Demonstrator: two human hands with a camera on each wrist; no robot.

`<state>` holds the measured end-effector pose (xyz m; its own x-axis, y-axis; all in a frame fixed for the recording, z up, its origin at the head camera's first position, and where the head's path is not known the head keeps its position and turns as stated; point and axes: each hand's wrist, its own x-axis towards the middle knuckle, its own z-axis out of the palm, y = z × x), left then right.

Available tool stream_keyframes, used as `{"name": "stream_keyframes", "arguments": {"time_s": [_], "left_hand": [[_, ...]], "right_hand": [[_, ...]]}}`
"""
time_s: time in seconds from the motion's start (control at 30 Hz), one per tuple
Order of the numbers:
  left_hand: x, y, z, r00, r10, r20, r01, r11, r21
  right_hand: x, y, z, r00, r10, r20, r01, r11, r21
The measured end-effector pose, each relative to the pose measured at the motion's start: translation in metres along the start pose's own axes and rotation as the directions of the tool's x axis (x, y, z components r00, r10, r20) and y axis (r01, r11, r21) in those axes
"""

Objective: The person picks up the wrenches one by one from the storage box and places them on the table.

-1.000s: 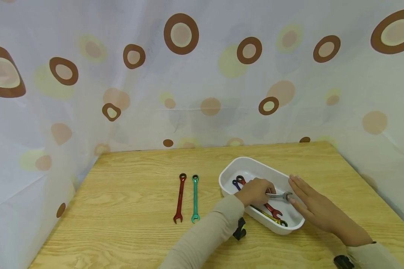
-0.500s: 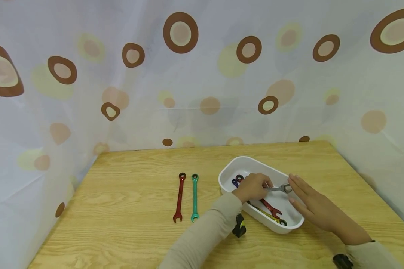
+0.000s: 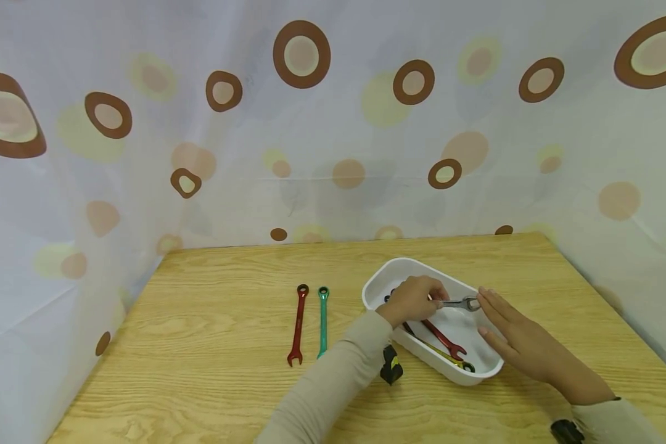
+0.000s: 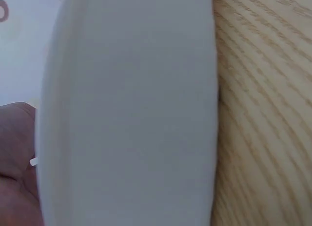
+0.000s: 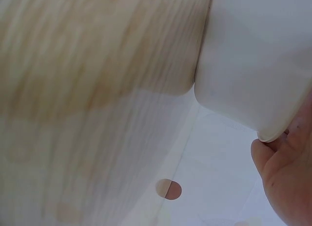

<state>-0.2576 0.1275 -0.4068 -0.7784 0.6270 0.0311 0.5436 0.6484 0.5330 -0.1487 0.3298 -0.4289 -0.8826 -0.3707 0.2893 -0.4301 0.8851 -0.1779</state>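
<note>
A white plastic box (image 3: 387, 277) stands slantwise on the wooden table. Over its inside, my left hand (image 3: 415, 297) grips a silver combination wrench (image 3: 452, 303), whose open end points right toward my right hand (image 3: 524, 345). That right hand lies against the box's right end with straight fingers, fingertips at the rim. Beneath the silver wrench, a red wrench (image 3: 443, 337) and a yellow wrench (image 3: 437, 352) lie in the box; my left hand hides their upper parts. The left wrist view is mostly filled by the box's outer wall (image 4: 141, 109).
Left of the box, a dark red wrench (image 3: 298, 324) and a green wrench (image 3: 324, 317) lie side by side on the table (image 3: 216, 333). My left sleeve (image 3: 333, 376) overlaps the green one's lower end. A patterned curtain (image 3: 349, 123) encloses the back and sides.
My left hand has lifted the silver wrench a little, up and away from the box floor. My right hand has stayed at the rim.
</note>
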Motion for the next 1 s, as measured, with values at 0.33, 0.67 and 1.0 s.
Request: {"name": "stream_keyframes", "arguments": {"time_s": [0.33, 0.67, 1.0], "left_hand": [[-0.004, 0.001, -0.013, 0.999, 0.048, -0.008, -0.048, 0.999, -0.005], [-0.01, 0.001, -0.038, 0.996, 0.077, -0.046, -0.081, 0.992, -0.094], [-0.017, -0.006, -0.06, 0.992, 0.007, -0.124, -0.047, 0.945, -0.323]], "right_hand": [[0.001, 0.002, 0.002, 1.0, 0.011, 0.009, -0.011, 1.0, -0.002], [0.002, 0.001, 0.0, 1.0, 0.017, 0.01, -0.017, 1.0, -0.001], [0.003, 0.001, 0.003, 0.999, 0.034, 0.023, -0.034, 0.999, 0.005]]}}
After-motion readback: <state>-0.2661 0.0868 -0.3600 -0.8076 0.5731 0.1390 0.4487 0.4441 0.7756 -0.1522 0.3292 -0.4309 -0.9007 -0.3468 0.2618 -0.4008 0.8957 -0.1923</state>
